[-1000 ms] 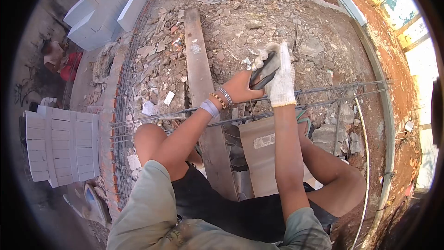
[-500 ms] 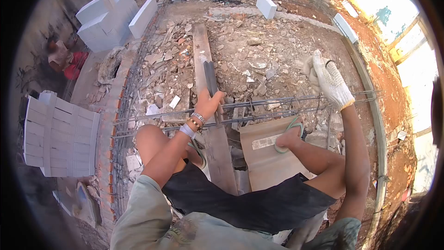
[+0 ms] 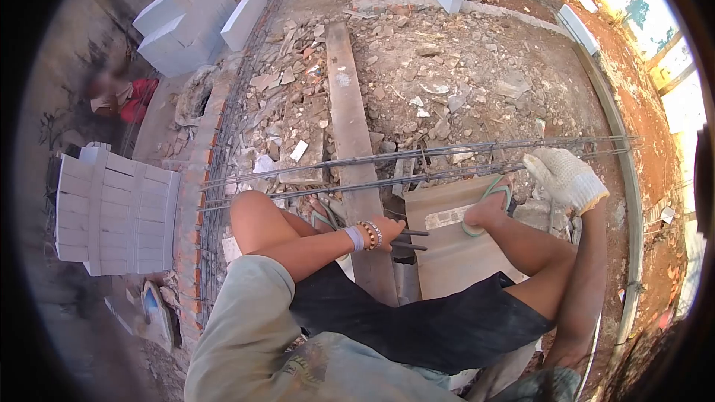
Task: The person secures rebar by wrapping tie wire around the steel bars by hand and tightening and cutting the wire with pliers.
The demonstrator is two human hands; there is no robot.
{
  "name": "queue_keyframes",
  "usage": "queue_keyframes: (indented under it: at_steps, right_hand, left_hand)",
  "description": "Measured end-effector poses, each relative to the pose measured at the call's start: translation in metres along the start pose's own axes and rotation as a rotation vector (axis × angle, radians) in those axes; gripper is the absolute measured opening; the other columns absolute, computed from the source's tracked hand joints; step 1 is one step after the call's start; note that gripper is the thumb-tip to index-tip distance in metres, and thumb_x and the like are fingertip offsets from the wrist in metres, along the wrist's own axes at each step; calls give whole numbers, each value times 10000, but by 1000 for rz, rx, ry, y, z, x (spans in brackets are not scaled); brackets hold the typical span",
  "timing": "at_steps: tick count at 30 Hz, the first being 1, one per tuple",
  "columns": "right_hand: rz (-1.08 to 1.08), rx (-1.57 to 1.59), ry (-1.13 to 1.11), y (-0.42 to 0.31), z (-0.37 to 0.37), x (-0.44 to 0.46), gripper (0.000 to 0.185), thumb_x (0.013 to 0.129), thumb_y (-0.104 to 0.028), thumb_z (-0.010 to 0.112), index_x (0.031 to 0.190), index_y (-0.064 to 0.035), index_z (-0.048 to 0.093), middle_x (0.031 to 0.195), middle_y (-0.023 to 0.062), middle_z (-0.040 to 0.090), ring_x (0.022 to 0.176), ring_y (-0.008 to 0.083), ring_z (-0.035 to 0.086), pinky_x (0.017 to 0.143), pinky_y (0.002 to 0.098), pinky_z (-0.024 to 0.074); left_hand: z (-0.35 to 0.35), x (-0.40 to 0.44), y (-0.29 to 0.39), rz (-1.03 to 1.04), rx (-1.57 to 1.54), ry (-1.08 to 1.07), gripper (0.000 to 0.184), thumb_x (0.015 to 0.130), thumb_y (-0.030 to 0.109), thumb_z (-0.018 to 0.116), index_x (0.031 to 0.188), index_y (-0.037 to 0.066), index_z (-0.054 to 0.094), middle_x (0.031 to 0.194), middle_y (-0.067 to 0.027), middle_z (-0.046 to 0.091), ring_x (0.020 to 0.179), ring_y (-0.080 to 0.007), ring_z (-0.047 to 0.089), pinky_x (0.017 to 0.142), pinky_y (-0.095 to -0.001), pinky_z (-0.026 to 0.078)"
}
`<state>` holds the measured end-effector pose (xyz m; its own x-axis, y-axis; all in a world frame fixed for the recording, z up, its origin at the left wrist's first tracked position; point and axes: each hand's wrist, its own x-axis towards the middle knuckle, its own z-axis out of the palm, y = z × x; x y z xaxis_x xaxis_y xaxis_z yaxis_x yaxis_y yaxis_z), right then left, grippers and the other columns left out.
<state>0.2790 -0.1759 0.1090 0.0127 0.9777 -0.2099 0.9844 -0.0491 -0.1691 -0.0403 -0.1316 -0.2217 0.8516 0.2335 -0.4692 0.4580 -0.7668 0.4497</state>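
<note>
- Far left: pale slatted stack is standing beside the brick edging; above it in view, a person in red is sitting near the white blocks.
- Centre: long plank is lying over the rubble, its lower part passing under the rebar.
- Left hand, with bracelets, is holding the dark tool below the rebar; fingers are closing around it.
- Dark tool: one end is sitting inside the left hand; two slim prongs are projecting to the right, ends apart, over the brown sheet.
- Right of that: sandalled foot is resting at the sheet's edge.
- Right hand, in a pale knit glove, is hovering or resting beside the rebar, fingers pointing left; cannot tell whether it is gripping or touching anything. Dark tool is lying well apart from it.
</note>
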Motion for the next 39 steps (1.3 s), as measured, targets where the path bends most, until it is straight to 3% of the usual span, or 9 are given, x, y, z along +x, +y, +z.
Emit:
queue_keyframes:
  at_steps: [4,7,13,19,22,26,31,34,39]
  right_hand:
    - [24,-57,-144,2,-10,-3,357,960,-373,536,1012,-53,685,1006,209,671,988,414,616,851,475,491]
    - [-3,19,-161,-1,-18,-8,278,896,-255,597,1014,-15,674,924,224,659,949,414,621,815,459,494]
    - [-103,90,55,-1,-25,-13,200,875,-188,642,1008,-50,701,982,167,683,963,365,639,862,443,498]
    - [-172,118,92,-24,-45,-13,176,859,-118,652,1015,-43,687,983,155,675,943,351,639,861,414,495]
    - [-150,92,36,-32,-64,-12,186,875,-121,650,1040,-39,677,997,161,668,951,352,635,866,414,493]
    - [-180,-4,225,-12,-49,-14,189,902,-125,642,1068,-35,667,1017,176,658,969,357,623,870,411,489]
    - [-124,46,188,-12,-51,-7,172,909,-115,612,1048,-18,644,982,184,633,953,374,595,869,419,467]
    - [-106,98,134,-10,-51,-7,161,905,-107,597,1033,-15,632,956,188,620,931,379,586,861,417,459]
    - [-91,100,85,-22,-58,-7,142,903,-104,601,1010,-14,624,934,189,606,913,377,581,839,420,461]
  left_hand:
    - [22,-3,-3,29,32,138,602,736,269,794,1178,10,477,908,-193,687,876,-385,686,756,-473,549]
    - [17,0,-4,-87,42,31,549,738,267,794,1139,7,525,917,-181,693,866,-370,694,760,-453,559]
    - [18,-6,-3,-126,316,-23,480,705,269,822,1056,4,628,916,-153,726,878,-289,722,759,-382,580]
    - [1,-19,-4,-196,209,29,423,740,335,791,1027,37,706,914,-142,733,877,-292,724,762,-396,573]
    - [-34,-33,-13,-327,-115,98,435,783,390,738,1006,18,703,934,-159,735,893,-320,719,776,-422,567]
    - [-91,-59,-77,-607,107,16,600,775,390,734,1219,20,573,989,-172,732,891,-350,719,784,-437,564]
    - [-99,-109,-144,-1047,215,67,1083,494,372,964,1402,96,442,1357,-184,568,1275,-354,539,981,-534,461]
    - [-54,-113,-193,-932,191,35,1266,415,408,991,1468,105,357,1439,-177,470,1369,-371,416,1075,-565,374]
    - [-18,-117,-220,-782,132,144,1184,523,391,952,1487,127,316,1411,-175,500,1332,-351,470,1100,-546,376]
